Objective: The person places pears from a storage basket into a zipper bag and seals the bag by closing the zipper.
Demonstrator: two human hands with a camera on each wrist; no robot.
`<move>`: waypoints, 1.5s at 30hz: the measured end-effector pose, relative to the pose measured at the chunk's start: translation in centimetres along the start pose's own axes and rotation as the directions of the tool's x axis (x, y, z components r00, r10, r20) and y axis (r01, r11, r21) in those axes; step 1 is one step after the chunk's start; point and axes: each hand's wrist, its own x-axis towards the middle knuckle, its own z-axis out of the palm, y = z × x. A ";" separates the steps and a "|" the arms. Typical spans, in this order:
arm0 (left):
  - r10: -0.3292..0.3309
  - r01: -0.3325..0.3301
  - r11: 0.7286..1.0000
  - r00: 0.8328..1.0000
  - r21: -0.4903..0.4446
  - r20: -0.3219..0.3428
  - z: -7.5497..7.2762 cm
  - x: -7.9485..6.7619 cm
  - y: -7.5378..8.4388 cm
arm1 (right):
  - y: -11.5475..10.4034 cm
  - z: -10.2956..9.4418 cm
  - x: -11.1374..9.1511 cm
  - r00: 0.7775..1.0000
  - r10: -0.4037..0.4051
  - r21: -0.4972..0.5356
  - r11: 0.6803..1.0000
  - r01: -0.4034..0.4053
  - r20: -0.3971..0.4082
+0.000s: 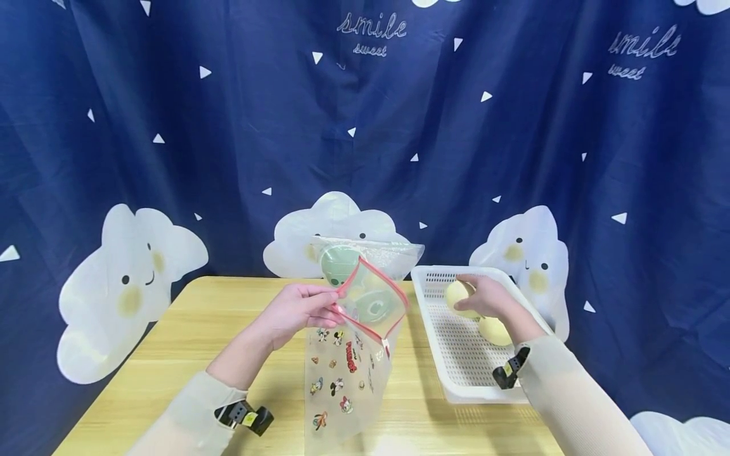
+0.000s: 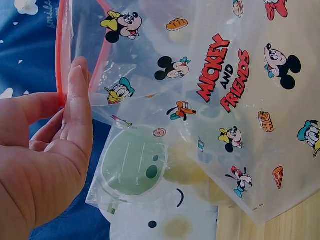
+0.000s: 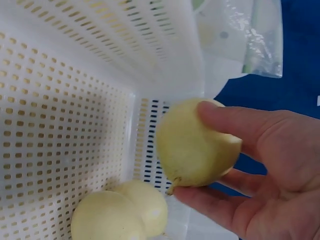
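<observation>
My left hand (image 1: 299, 313) pinches the red zip edge of a clear plastic bag (image 1: 342, 386) printed with cartoon characters. Its mouth gapes toward the right. In the left wrist view, the thumb and fingers meet at the red strip (image 2: 63, 50). Over the white perforated basket (image 1: 435, 335), my right hand (image 1: 490, 299) grips a pale yellow pear (image 3: 192, 145), thumb on one side and fingers on the other. Its short stem shows in the right wrist view. Two more pale pears (image 3: 107, 217) lie together lower in the basket.
A clear film with a green rounded print (image 2: 132, 162) stands behind the bag, and yellowish shapes show through the plastic. The basket sits on the right of the wooden table (image 1: 199, 335). A dark blue curtain (image 1: 239, 139) with white clouds hangs behind the table.
</observation>
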 end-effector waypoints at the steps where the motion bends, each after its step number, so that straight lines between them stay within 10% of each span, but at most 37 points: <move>1: -0.002 0.002 1.000 1.000 0.000 0.000 0.0 0.0 0.0 | 0.0 0.0 -0.1 1.000 0.005 0.020 1.000 -0.005 -0.014; 11: 0.000 0.000 1.000 1.000 0.008 -0.007 0.0 0.0 0.0 | -1.8 -0.6 -0.9 0.988 0.117 0.369 0.927 -0.072 -0.100; 27: 0.003 -0.003 1.000 1.000 0.009 -0.012 0.1 0.1 0.2 | -8.0 -1.6 -3.8 0.983 -0.001 0.604 0.789 0.114 -0.184; 45: -0.014 0.014 1.000 1.000 -0.010 -0.006 0.5 0.4 0.1 | -13.9 -0.1 -4.9 0.978 -0.130 0.595 0.778 0.203 -0.163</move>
